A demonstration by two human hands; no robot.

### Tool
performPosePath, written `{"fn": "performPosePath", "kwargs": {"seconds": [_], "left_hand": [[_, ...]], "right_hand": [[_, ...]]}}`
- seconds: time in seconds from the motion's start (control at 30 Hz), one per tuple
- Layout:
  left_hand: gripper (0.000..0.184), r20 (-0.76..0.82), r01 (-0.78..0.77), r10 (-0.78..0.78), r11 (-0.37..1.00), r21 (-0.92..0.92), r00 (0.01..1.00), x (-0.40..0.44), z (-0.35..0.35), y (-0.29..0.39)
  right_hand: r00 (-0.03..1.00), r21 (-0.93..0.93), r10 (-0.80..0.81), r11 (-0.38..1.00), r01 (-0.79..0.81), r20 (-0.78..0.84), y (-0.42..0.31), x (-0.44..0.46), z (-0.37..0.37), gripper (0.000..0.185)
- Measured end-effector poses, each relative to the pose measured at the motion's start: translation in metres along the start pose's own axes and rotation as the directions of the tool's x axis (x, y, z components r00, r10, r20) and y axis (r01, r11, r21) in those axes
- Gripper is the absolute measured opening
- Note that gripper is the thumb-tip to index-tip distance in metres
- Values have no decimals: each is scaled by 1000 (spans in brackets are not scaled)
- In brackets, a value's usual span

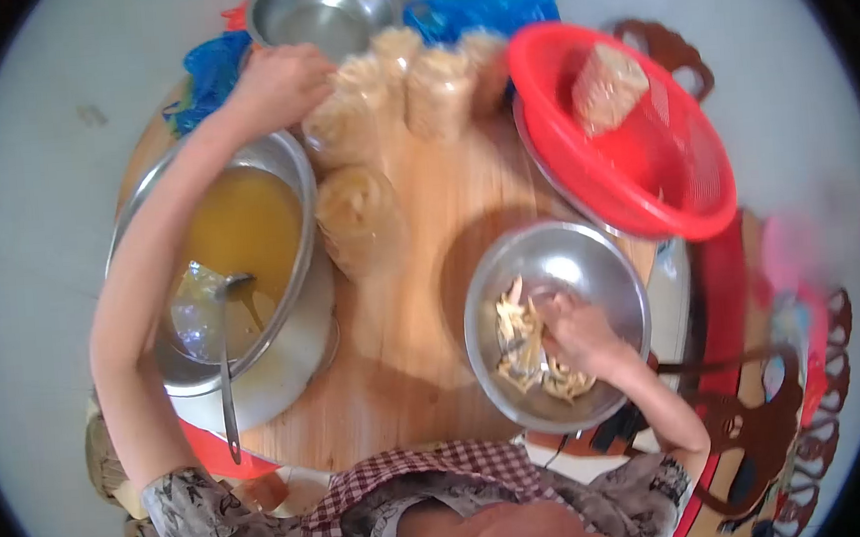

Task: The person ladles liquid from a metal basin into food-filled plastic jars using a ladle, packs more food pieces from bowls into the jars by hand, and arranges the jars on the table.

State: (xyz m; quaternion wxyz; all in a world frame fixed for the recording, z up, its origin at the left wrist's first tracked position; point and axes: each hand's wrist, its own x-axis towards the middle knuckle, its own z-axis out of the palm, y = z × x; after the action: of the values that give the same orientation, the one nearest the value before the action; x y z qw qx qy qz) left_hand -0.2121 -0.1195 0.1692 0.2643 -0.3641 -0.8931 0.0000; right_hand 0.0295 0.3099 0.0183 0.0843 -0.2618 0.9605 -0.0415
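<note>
Strips (517, 332) of pale food lie in the steel bowl (580, 250) at 4 o'clock on the wooden bench (397, 371); the right hand (579, 336) reaches into this bowl, its fingers bent and close together at the strips, though I cannot tell whether they grip any. The left hand (285, 79) is at 11 o'clock, beside the clear packets (438, 93) of pale food grouped near 12; its fingertips are blurred, so I cannot tell whether it holds one. Another filled packet (358, 214) sits nearer the centre, towards 10; at 9 o'clock a large basin (303, 183) holds yellow liquid (247, 216), with a ladle (227, 382) leaning over its rim, handle towards 6. A red colander (710, 204) stands tilted at 2 o'clock, a filled bag (610, 88) inside it; a blue plastic bag (491, 0) lies past the packets at 12.
</note>
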Motion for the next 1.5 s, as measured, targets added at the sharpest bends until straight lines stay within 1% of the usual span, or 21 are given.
{"fn": "performPosePath", "kwargs": {"seconds": [0.03,0.1,0.17,0.2,0.27,0.4,0.5,0.63,0.67,0.7,0.77,0.9,0.97,1.03,1.13,1.2,1.23,1.3,1.33,1.4,1.5], "left_hand": [[26,2,30,-30,999,-22,1000,5,3,-8],[27,-63,61,-58,998,32,996,24,9,-6],[30,144,167,-161,985,-33,976,39,10,-12],[30,131,171,-166,985,-27,977,44,7,-11],[38,421,238,-201,971,-36,884,51,6,-7],[49,564,290,-252,957,23,786,60,9,-5],[54,576,330,-263,944,-13,774,60,18,-9],[51,482,315,-293,948,38,826,53,29,-5],[50,437,304,-289,952,36,852,50,28,-4],[50,435,304,-290,952,39,852,50,26,-3],[48,501,364,-343,930,60,795,55,20,2],[45,500,350,-319,936,32,805,55,19,-3],[44,289,348,-314,935,-73,904,46,37,-15],[45,380,330,-309,944,11,872,49,33,-13],[47,499,279,-308,951,135,810,55,26,-8],[49,541,259,-309,951,169,782,54,24,-1],[48,539,260,-319,948,186,779,51,22,2],[47,529,268,-339,941,208,778,45,18,4],[45,519,247,-322,946,211,792,45,23,-1],[43,500,209,-291,954,214,815,46,30,-9],[35,444,296,-310,950,104,840,41,39,-11]], "right_hand": [[999,-41,-23,999,22,-26,-4,3,-9,53],[988,29,34,999,-39,149,-7,7,-20,48],[986,15,20,1000,-22,164,-9,9,-30,46],[980,20,20,999,-25,199,-9,9,-33,44],[979,34,26,999,-33,202,-9,9,-34,43],[981,106,27,993,-48,194,-7,10,-36,38],[983,126,21,991,-45,183,-7,10,-37,38],[983,125,-7,992,-16,182,3,6,-39,41],[966,213,69,969,-124,249,3,8,-45,40],[967,214,68,969,-122,246,2,7,-45,40],[974,119,40,991,-68,223,2,1,-42,50],[983,40,92,994,-100,156,-20,-20,-62,63],[954,56,110,990,-131,280,-26,-31,-66,76],[974,-26,104,995,-100,203,-26,-34,-51,74],[962,98,143,981,-170,233,-20,-30,-39,66],[995,172,34,984,-50,92,-17,-31,-30,45],[994,174,33,983,-52,108,-16,-33,-28,45],[997,106,80,991,-80,3,-12,-29,-32,27],[987,216,120,972,-93,-111,-18,-26,-49,19],[985,223,123,970,-93,-121,-11,-27,-58,20],[987,307,133,946,-101,-86,3,-31,-66,22]]}}
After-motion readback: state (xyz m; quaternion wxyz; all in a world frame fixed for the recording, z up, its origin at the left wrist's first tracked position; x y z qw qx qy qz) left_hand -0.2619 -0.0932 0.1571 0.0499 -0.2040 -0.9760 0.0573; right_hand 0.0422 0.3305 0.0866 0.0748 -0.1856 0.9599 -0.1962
